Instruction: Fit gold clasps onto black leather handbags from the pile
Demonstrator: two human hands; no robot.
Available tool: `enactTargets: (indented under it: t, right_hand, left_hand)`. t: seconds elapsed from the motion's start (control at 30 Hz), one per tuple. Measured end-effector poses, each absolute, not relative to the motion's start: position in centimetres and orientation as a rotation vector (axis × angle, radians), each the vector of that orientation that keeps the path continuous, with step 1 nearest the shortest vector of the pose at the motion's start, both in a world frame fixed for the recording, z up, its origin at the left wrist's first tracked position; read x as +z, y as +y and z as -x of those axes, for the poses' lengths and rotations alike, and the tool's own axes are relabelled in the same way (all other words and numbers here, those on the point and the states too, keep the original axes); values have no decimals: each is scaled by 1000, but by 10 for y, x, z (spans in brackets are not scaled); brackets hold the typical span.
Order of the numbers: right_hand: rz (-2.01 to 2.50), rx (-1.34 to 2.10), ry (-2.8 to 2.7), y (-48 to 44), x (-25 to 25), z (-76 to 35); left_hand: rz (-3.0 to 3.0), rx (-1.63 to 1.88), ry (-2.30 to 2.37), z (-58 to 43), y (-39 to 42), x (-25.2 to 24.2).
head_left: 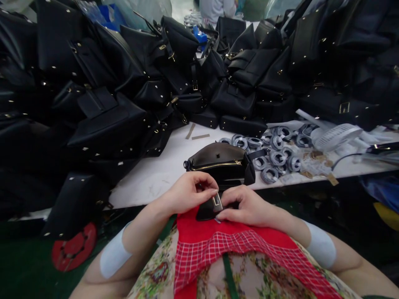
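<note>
A black handbag [215, 160] lies at the table's near edge with its top open and a gold zipper showing along the mouth. Its dark flap [205, 212] hangs toward my lap over the red apron. On the flap sits a small rectangular metal clasp [217, 202] with a gold outline. My left hand [191, 191] pinches the clasp's upper end between thumb and fingers. Closed around the flap's right side is my right hand [246, 204], its thumb near the clasp's lower end; part of the flap is hidden by these fingers.
Piles of black handbags [102, 112] crowd the left and back of the white table [146, 176]. Coiled grey straps [277, 158] lie right of my handbag, beside clear plastic wrapping [338, 137]. A red reel [75, 247] stands below left. Another person [216, 9] is at the far side.
</note>
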State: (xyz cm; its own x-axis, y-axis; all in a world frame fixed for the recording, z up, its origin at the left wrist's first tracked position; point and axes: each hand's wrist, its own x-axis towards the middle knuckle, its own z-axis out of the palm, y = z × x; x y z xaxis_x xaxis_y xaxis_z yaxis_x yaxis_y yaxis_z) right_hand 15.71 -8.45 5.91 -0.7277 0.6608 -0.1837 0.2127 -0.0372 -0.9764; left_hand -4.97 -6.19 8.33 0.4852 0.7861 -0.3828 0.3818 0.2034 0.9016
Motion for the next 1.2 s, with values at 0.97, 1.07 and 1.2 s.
enactTargets:
  t: [0.97, 1.07, 1.2]
  right_hand:
    - [1160, 1954, -1604, -80, 49, -152]
    - [1162, 1961, -1571, -79, 50, -153]
    - [1170, 1954, -1560, -78, 51, -153]
  left_hand:
    - [-1864, 371, 1282, 58, -69, 99]
    - [-1786, 483, 1261, 63, -74, 94]
    - [-1673, 582, 1331, 65, -75, 86]
